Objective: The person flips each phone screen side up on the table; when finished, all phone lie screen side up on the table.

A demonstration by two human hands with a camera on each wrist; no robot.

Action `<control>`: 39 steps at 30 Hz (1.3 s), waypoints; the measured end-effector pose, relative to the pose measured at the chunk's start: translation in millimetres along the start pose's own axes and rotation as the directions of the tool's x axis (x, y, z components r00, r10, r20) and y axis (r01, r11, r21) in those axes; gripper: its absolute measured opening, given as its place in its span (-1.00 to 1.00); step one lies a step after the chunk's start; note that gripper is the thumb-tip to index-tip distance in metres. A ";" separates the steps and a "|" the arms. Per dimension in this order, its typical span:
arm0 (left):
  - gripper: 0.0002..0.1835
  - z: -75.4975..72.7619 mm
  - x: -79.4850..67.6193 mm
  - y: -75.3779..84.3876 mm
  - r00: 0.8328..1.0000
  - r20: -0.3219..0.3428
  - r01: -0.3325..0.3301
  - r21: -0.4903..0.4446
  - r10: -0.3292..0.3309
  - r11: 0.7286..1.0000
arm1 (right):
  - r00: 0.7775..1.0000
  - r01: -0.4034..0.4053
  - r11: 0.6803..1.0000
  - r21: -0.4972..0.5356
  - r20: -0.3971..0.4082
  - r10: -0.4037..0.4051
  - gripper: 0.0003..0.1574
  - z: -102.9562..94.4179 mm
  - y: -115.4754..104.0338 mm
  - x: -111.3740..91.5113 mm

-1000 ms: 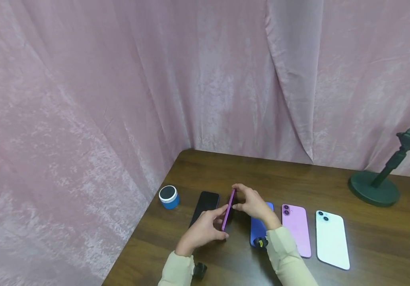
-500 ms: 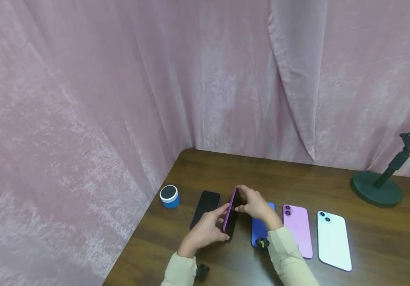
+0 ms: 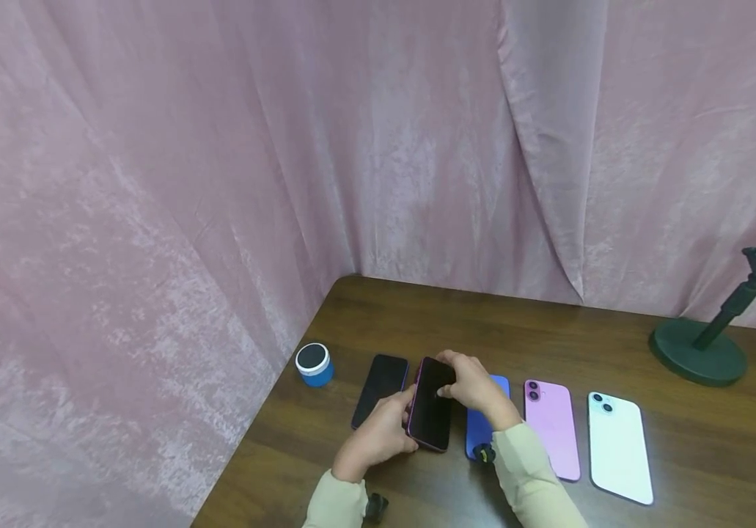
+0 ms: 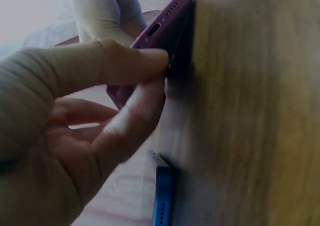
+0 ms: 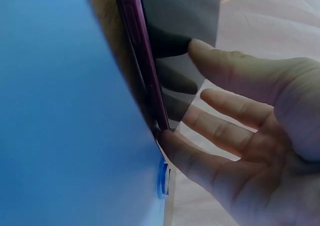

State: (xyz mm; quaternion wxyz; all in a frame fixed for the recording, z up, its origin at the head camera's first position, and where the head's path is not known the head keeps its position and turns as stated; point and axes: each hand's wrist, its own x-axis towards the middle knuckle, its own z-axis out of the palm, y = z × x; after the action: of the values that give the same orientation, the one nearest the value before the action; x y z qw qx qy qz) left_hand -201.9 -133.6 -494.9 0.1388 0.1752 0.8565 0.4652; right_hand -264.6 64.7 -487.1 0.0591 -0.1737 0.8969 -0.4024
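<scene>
A magenta-edged smartphone [image 3: 430, 411] lies slightly tilted, dark screen up, low over the wooden table. My left hand [image 3: 378, 433] pinches its near left corner between thumb and index finger. In the left wrist view the phone's bottom edge [image 4: 155, 29] shows its port and speaker holes. My right hand [image 3: 476, 383] holds the far right corner, with the thumb on the screen and the index finger at the end edge. Left of it lies a second dark-screened phone [image 3: 380, 385]. A blue phone [image 3: 478, 433] lies face down beneath my right wrist.
Farther right, a pink phone [image 3: 552, 429] and a pale mint phone [image 3: 620, 449] lie backs up. A blue-and-white round speaker-like object [image 3: 314, 367] stands near the table's left edge. The green lamp-like stand [image 3: 697, 352] is at the back right. Pink curtains [image 3: 417, 147] hang behind.
The magenta phone, earlier on edge between both hands, has turned down so its screen faces up. Both hands have lowered with it and keep their hold.
</scene>
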 end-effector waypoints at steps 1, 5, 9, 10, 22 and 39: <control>0.01 0.7 0.2 -0.1 1.000 -0.004 0.003 0.020 -0.003 1.000 | 1.000 -0.005 1.000 -0.008 -0.001 0.005 -0.35 0.1 -0.1 -0.1; -0.06 2.3 0.8 0.4 0.999 -0.038 0.007 0.164 0.000 0.986 | 1.000 -0.017 0.999 -0.035 -0.002 0.017 -0.30 -0.2 -0.7 -0.2; -0.06 5.8 0.6 2.5 0.998 -0.060 0.040 0.263 -0.025 0.964 | 0.999 -0.040 0.998 -0.043 0.000 0.040 -0.28 0.0 -1.3 -0.6; -0.05 6.2 0.4 3.2 0.997 -0.060 0.052 0.265 -0.037 0.963 | 0.999 -0.045 0.998 -0.041 0.000 0.045 -0.28 0.1 -1.8 -0.8; -0.03 8.9 0.8 8.7 0.988 -0.090 0.148 0.338 -0.125 0.929 | 0.997 -0.072 0.996 -0.053 -0.018 0.071 -0.30 0.4 -4.1 -0.6; -0.20 8.8 2.3 13.9 0.988 -0.084 0.152 0.468 -0.127 0.871 | 0.997 -0.069 0.993 -0.100 -0.023 0.067 -0.29 0.0 -2.8 1.4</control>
State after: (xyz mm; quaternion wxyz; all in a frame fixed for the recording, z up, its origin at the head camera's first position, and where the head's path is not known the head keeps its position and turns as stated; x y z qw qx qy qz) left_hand -198.0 -119.0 -488.0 0.1034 0.1298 0.9577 0.2352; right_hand -265.1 62.4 -484.9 0.0551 -0.1419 0.9220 -0.3559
